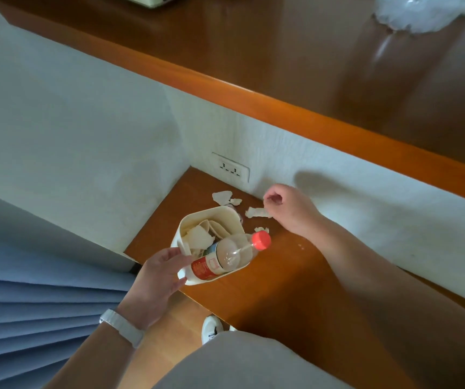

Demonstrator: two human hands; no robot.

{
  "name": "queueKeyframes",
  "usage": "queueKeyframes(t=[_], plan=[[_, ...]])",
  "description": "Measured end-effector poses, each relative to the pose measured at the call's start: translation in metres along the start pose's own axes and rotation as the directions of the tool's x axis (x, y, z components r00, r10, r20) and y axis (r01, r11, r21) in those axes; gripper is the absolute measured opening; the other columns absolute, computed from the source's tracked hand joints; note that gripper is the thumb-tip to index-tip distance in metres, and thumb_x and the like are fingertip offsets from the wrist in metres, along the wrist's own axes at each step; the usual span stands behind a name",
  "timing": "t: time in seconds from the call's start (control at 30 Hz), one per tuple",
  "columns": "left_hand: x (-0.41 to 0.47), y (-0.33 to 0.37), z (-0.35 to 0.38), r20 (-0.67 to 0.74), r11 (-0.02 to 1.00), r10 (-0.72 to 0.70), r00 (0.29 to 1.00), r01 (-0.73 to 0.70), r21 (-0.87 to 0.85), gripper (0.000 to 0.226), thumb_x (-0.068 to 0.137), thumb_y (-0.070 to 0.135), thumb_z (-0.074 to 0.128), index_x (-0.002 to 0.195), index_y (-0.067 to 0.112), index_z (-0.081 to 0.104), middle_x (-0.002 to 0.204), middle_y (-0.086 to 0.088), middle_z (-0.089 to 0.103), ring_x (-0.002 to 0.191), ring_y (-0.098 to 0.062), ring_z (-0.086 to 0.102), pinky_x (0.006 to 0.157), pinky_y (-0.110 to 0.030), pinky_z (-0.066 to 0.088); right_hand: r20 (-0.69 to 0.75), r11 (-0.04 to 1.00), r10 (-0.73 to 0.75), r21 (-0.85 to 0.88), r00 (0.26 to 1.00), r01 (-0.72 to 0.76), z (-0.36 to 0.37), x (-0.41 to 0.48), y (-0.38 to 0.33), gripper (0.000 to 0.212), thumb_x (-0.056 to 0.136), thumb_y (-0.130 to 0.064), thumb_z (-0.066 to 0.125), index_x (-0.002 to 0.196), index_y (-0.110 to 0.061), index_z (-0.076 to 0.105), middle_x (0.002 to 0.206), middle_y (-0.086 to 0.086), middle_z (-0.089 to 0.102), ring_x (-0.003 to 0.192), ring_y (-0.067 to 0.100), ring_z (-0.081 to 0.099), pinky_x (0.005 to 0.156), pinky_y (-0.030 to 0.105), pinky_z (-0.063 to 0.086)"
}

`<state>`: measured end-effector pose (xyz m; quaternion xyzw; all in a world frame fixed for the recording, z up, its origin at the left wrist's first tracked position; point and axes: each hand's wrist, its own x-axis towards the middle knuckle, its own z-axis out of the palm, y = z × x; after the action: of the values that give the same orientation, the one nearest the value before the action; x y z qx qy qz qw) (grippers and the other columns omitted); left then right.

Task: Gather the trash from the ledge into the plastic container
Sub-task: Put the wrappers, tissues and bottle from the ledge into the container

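A cream plastic container (pixel 227 216) stands tilted on the low wooden ledge (pixel 295 279). My left hand (pixel 161 276) grips its near rim. Inside lie crumpled paper scraps and an empty clear bottle (pixel 225 255) with a red cap and red label, its neck sticking out over the rim. Loose white paper scraps lie on the ledge: two pieces (pixel 224 197) near the wall, one (pixel 256 212) right under my right hand, one small bit (pixel 262 229) beside the container. My right hand (pixel 287 209) hovers over the scraps, fingers curled, pinching nothing I can make out.
A white wall with a double socket (pixel 231 168) backs the ledge. A higher wooden shelf (pixel 281 74) runs above, with a clear plastic bag (pixel 416 12) at its far right. Blue pleated curtain (pixel 29 313) hangs at the left. My white shoe (pixel 211 328) shows on the floor.
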<state>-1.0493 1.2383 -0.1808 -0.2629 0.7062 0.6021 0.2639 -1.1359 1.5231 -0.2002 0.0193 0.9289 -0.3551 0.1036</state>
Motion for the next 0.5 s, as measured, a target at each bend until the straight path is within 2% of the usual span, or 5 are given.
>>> queueKeyframes(t=[0.1, 0.27, 0.33, 0.4, 0.5], plan=[[0.000, 0.003, 0.003, -0.028, 1.000, -0.005, 1.000, 0.005, 0.021, 0.028, 0.096, 0.024, 0.065, 0.122, 0.019, 0.059, 0.122, -0.003, 0.065, 0.124, -0.028, 0.057, 0.106, -0.050, 0.050, 0.020, 0.980, 0.109, -0.171, 0.994, -0.104, 0.018, 0.005, 0.047, 0.017, 0.094, -0.025, 0.052, 0.105, -0.021, 0.064, 0.101, -0.002, 0.062, 0.088, 0.018, 0.059, 0.068, 0.029, 0.047], [0.000, 0.004, 0.005, 0.003, 1.000, 0.012, 1.000, -0.012, 0.012, 0.012, 0.099, 0.010, 0.058, 0.109, 0.014, 0.063, 0.105, 0.001, 0.063, 0.114, -0.022, 0.054, 0.099, -0.040, 0.048, 0.030, 0.858, 0.094, -0.510, 0.995, -0.066, 0.051, -0.002, 0.107, 0.042, 0.092, -0.023, 0.056, 0.133, -0.013, 0.053, 0.128, 0.009, 0.055, 0.113, 0.028, 0.056, 0.085, 0.037, 0.051], [0.000, 0.007, 0.005, -0.032, 0.997, 0.005, 0.999, -0.002, 0.083, 0.019, 0.099, 0.012, 0.059, 0.118, 0.012, 0.062, 0.111, 0.002, 0.064, 0.117, -0.022, 0.056, 0.093, -0.035, 0.053, 0.000, 0.832, 0.103, -0.548, 0.995, -0.086, 0.060, 0.000, 0.117, 0.050, 0.091, -0.023, 0.059, 0.138, -0.014, 0.049, 0.138, 0.011, 0.051, 0.121, 0.031, 0.055, 0.087, 0.041, 0.054], [0.003, 0.007, 0.005, -0.076, 0.998, -0.033, 0.997, 0.036, 0.041, 0.027, 0.098, 0.018, 0.060, 0.124, 0.012, 0.059, 0.120, -0.004, 0.065, 0.121, -0.027, 0.058, 0.097, -0.041, 0.052, -0.010, 0.828, 0.111, -0.553, 0.994, -0.098, 0.065, 0.004, 0.124, 0.051, 0.090, -0.021, 0.061, 0.138, -0.014, 0.048, 0.141, 0.012, 0.049, 0.124, 0.033, 0.054, 0.084, 0.042, 0.056], [-0.001, 0.009, 0.007, -0.072, 0.999, -0.050, 0.996, 0.050, -0.002, 0.025, 0.098, 0.022, 0.060, 0.122, 0.014, 0.060, 0.117, -0.005, 0.068, 0.117, -0.026, 0.061, 0.097, -0.041, 0.048, -0.005, 0.832, 0.153, -0.539, 0.988, -0.132, 0.068, 0.009, 0.127, 0.045, 0.090, -0.021, 0.062, 0.133, -0.012, 0.051, 0.138, 0.013, 0.052, 0.122, 0.036, 0.055, 0.084, 0.042, 0.057]])
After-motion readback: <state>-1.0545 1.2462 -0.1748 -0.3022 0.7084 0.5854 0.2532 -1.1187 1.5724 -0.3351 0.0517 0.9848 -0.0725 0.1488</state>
